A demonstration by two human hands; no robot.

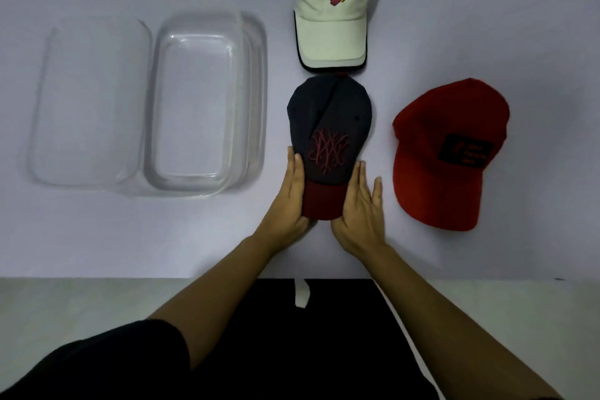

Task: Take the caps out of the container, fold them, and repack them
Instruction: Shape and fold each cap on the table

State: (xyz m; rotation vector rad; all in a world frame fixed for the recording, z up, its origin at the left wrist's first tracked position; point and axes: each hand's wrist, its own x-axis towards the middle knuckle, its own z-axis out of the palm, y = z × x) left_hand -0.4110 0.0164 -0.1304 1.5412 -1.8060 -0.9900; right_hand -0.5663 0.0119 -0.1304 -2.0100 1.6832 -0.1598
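A dark navy cap [328,120] with a maroon brim and a reddish emblem lies flat at the middle of the table, brim toward me. My left hand [289,201] lies along the brim's left edge and my right hand [360,204] along its right edge, fingers straight, pressing the brim between them. A white cap [331,16] with a coloured logo lies flat just beyond the navy one. Off to the right rests a red cap [451,153] with a black patch. The clear plastic container [253,101] stands to the left with nothing in it.
The container's clear lid [91,107] lies open flat on its left side. The table's front edge [130,278] runs just below my forearms. A small white strip [301,294] hangs below that edge against my dark clothing.
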